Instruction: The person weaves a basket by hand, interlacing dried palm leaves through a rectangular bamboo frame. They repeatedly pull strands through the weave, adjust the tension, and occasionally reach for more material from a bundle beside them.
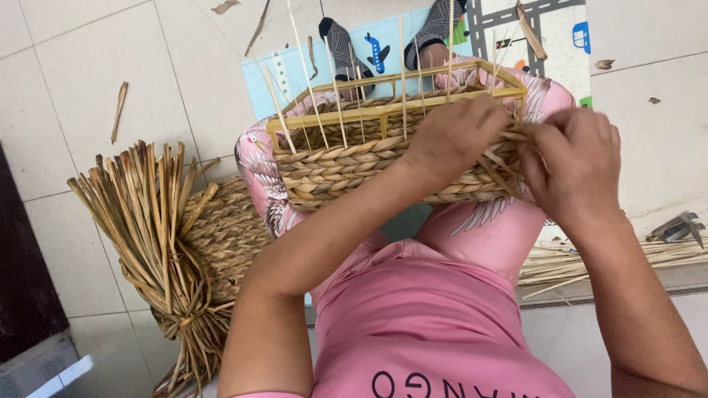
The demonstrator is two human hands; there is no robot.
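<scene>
On the person's lap sat a half-woven basket (383, 158): lower rows were plaited, while bare upright stakes (335, 88) and the yellow frame (398, 103) stood unwoven above (roughly half left, I judged). The left hand (453, 136) curled over the rim; the right hand (575, 166) pinched a straw strand (509, 158).

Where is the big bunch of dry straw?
In the head view, the bunch of dry straw stands on the tiled floor at the person's left, beside the half-woven basket on their lap.
</scene>
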